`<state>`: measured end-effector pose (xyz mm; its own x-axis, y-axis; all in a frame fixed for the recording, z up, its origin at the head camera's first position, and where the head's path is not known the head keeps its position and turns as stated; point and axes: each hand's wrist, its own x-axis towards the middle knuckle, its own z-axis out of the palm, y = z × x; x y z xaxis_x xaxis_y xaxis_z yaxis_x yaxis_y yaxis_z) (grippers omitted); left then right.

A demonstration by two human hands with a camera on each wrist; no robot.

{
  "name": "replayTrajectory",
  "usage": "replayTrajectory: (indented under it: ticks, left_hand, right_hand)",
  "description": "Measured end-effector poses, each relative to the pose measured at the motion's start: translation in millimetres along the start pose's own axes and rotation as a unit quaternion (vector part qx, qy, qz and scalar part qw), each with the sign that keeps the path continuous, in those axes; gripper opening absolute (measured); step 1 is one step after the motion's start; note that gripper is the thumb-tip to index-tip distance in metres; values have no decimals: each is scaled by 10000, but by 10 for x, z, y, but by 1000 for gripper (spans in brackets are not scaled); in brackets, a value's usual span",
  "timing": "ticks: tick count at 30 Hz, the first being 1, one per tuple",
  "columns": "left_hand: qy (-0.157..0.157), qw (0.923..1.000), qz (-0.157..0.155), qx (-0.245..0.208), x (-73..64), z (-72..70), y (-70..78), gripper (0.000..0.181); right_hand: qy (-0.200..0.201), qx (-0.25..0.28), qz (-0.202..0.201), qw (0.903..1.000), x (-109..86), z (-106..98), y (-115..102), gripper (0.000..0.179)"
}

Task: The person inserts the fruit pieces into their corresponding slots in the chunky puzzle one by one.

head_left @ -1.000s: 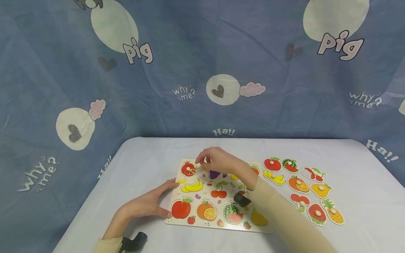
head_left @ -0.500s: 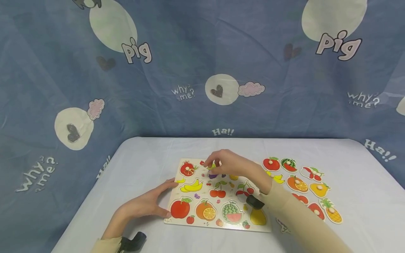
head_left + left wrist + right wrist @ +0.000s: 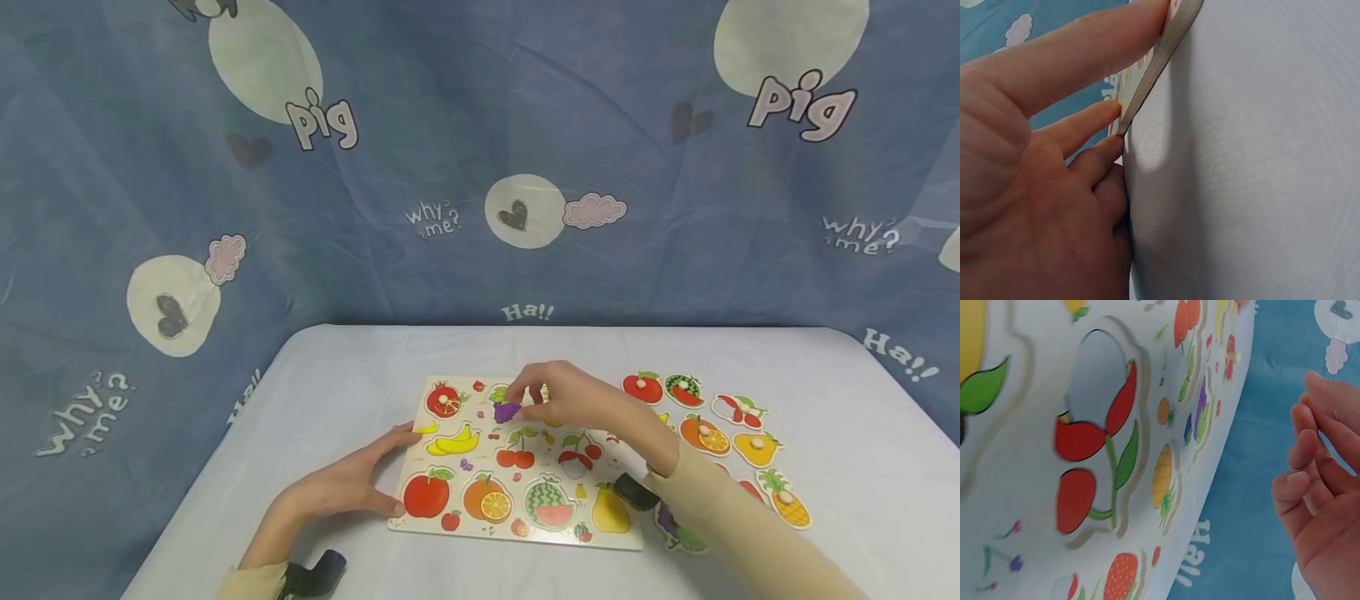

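Note:
A fruit puzzle board (image 3: pixel 487 463) with printed recesses lies flat on the white table. My left hand (image 3: pixel 352 479) rests against its left side, thumb at the near corner and fingertips on the left edge. In the left wrist view, the thumb (image 3: pixel 1085 53) lies over the board's thin edge. My right hand (image 3: pixel 577 400) hovers above the back of the board, just right of the grape recess (image 3: pixel 506 406). Its fingers (image 3: pixel 1300 487) are loosely curled, with nothing between them. A pomegranate piece (image 3: pixel 443 401) with a knob sits in the back left recess.
Several knobbed fruit pieces lie right of the board, among them an apple (image 3: pixel 642 387), a watermelon (image 3: pixel 684 390), an orange (image 3: pixel 704 435), a pear (image 3: pixel 757 450) and a pineapple (image 3: pixel 784 498). My right sleeve (image 3: pixel 735 508) partly covers a grape piece (image 3: pixel 670 523). A printed blue curtain (image 3: pixel 420 275) hangs behind.
My right hand has moved away from the pomegranate piece, rightward across the grape recess. Its sleeve has shifted right, uncovering the grape piece and more of the board. My left hand has stayed put.

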<state>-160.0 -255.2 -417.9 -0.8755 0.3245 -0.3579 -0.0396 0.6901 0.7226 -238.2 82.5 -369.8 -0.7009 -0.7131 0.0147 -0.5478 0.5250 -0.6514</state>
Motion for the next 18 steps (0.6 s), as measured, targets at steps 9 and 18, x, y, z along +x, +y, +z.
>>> replayTrajectory:
  ticks: [9,18]
  left_hand:
    - [-49,9999,112,-37,-7,-6,-1,95]
    - [-65,9999,153,-10,-2,-10,-19,95]
  right_hand:
    - [170,-27,-79,9998,-175,-35,8,26]
    - [506,178,-11,9986,-323,-50,78,23]
